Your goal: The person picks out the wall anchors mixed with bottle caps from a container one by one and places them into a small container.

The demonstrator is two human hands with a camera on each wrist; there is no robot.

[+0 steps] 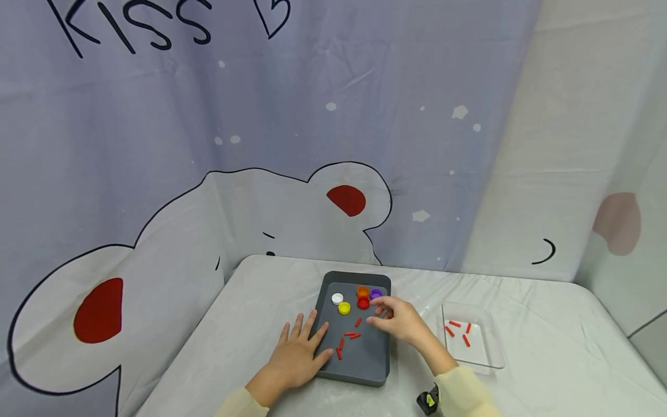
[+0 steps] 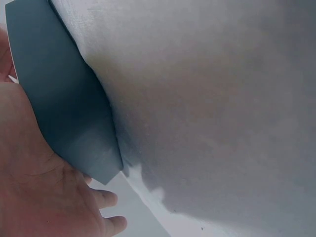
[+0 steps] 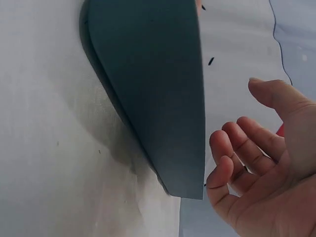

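A grey tray (image 1: 359,370) lies on the covered table, its side wall (image 2: 64,94) filling part of the left wrist view. My left hand (image 1: 296,356) rests with spread fingers over the tray's left edge. Above the tray's right side hovers my right hand (image 1: 398,318), thumb apart from loosely bent fingers; the right wrist view shows nothing between them. Its fingertips are close to a red cap (image 1: 363,303) and a purple cap (image 1: 376,293). An orange cap (image 1: 362,291), a white cap (image 1: 337,298) and a yellow cap (image 1: 344,308) sit nearby. Several short red sticks (image 1: 341,344) are scattered below them.
Right of the tray stands a clear plastic box (image 1: 490,347) with several red sticks (image 1: 466,340) in it. A small black object (image 1: 428,401) is beside my right sleeve. A printed curtain (image 1: 292,116) hangs behind the white-covered table (image 1: 260,301).
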